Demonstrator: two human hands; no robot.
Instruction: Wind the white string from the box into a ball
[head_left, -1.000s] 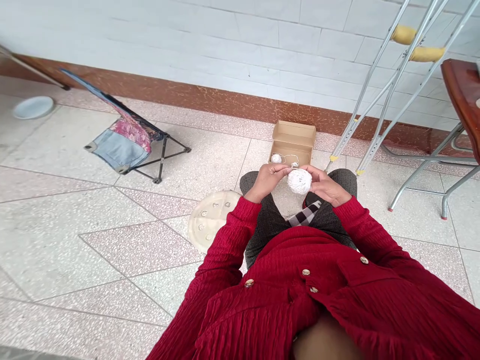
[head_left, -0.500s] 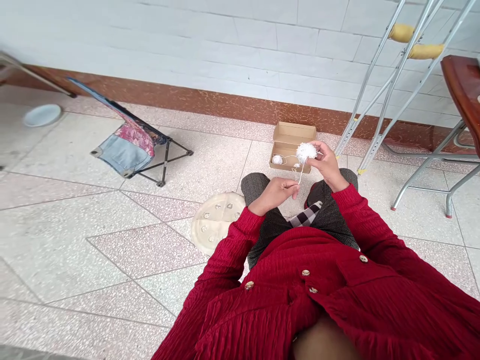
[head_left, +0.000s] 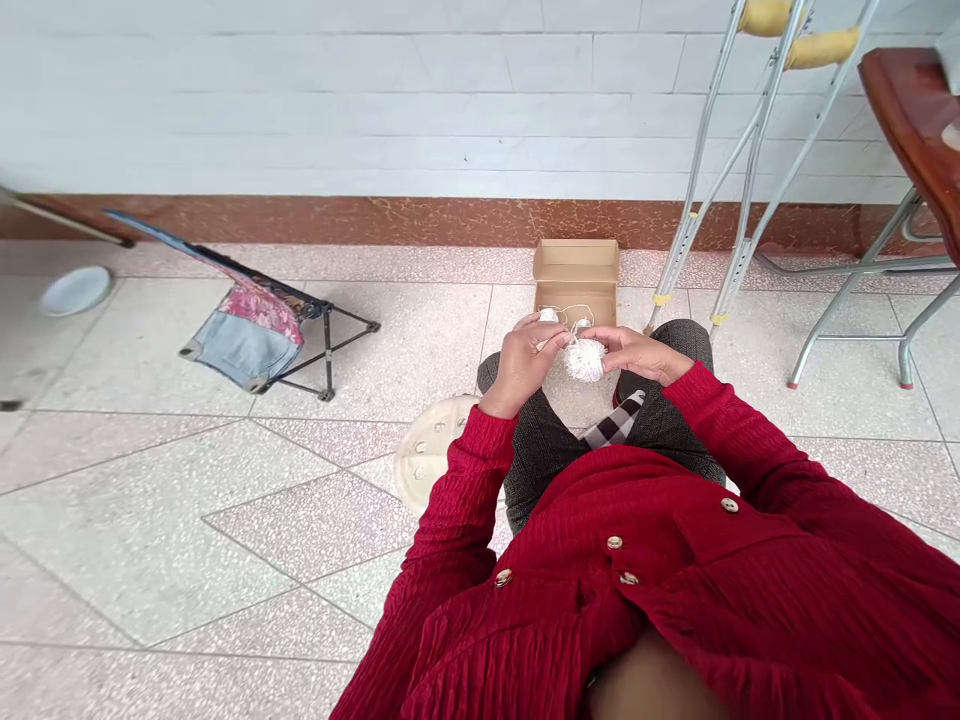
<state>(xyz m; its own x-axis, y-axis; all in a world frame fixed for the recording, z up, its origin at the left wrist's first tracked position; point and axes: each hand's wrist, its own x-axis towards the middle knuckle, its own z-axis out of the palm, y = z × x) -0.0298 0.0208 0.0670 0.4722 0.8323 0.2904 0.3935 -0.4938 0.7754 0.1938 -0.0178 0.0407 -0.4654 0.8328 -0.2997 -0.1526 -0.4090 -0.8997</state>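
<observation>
Holding white yarn ball [head_left: 584, 362], right of frame centre: right hand [head_left: 643, 355] clasping its side, left hand [head_left: 523, 362] pinching strand [head_left: 574, 334]; cardboard box [head_left: 576, 264] above.

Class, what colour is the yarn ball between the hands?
The yarn ball is white, best seen in the head view.

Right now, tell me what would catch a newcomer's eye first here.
The bright red top fills the lower middle, with a white yarn ball between the left hand and right hand above it. Beyond, an open cardboard box sits on the floor near the wall; metal crutches stand at upper right.
</observation>
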